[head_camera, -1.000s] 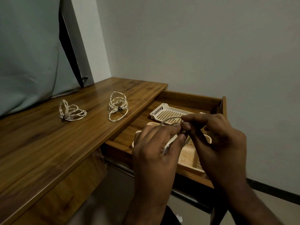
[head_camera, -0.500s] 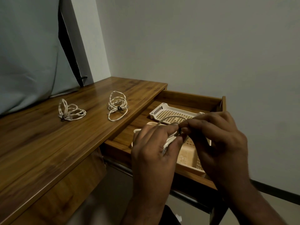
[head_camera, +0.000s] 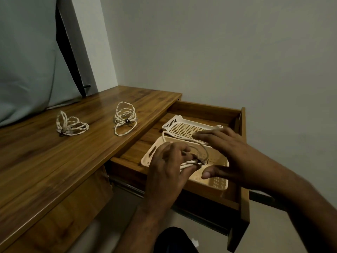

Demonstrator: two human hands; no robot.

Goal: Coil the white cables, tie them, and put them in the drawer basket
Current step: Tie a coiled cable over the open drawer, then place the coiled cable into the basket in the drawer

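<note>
My right hand (head_camera: 235,152) has just let go and spreads flat; my left hand (head_camera: 169,167) holds the tied cable (head_camera: 189,162) over the basket (head_camera: 217,181), ready to drop.

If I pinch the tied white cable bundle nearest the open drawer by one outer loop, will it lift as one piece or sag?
The tied white cable bundle nearest the drawer probably lifts whole, since a dark tie cinches its middle. Its thin loops splay unevenly on the wooden desktop, so they would likely droop and swing. It looks light, and unlikely to roll.
</note>
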